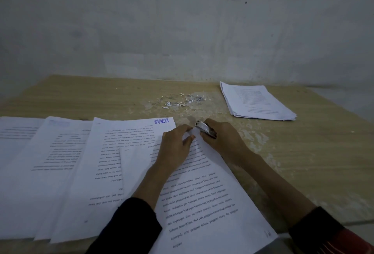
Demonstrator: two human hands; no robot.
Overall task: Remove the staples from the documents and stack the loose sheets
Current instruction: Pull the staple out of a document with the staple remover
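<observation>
A printed document (204,199) lies slanted on the wooden table in front of me. My left hand (175,146) pinches its top corner, which is lifted and crumpled. My right hand (221,138) grips a small metal staple remover (205,129) whose tip sits at that same corner. Whether a staple is in its jaws is hidden. A stack of loose sheets (257,101) rests at the far right of the table.
Three more documents lie side by side on the left, one stamped LUNAS (129,164), another beside it (58,164) and one at the edge (16,132). A scatter of pulled staples and paper scraps (182,99) sits mid-table. The grey wall stands behind the table (303,162).
</observation>
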